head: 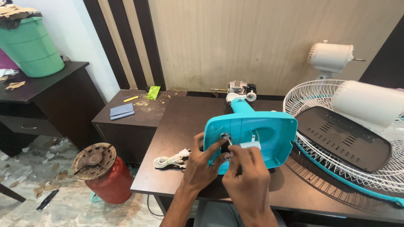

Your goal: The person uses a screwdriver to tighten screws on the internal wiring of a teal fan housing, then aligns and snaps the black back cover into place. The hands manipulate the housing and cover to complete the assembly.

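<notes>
- The left hand (202, 162), low in the centre of the frame, pinches a small dark part (225, 146) against the underside of the turquoise fan base (269, 130); thumb and fingers are closed on it.
- The right hand (246, 174), just right of the left one and touching it, has its fingertips pressed together at a small white block (251, 145) on the same base; exactly what they grip is hidden by the fingers.
- The fan base lies tipped up on the dark table (185, 117) in the middle of the frame, its hollow underside facing the camera, its neck rising to a bare motor (240, 87) near the wall.
- A bundled white power cord (168, 160) with its plug lies on the table just left of the left hand.
- At the right of the frame, a white wire fan guard (311, 94) rests on the table, with a dark vented base plate (343, 138) lying in it and a white motor housing (368, 103) above it.
- A second white motor head (330, 56) stands at upper right by the wall.
- At upper left, a green bucket (31, 46) sits on a dark desk (50, 84).
- At lower left, a red gas cylinder (107, 180) with a rusty burner (94, 159) on top stands on the floor.
</notes>
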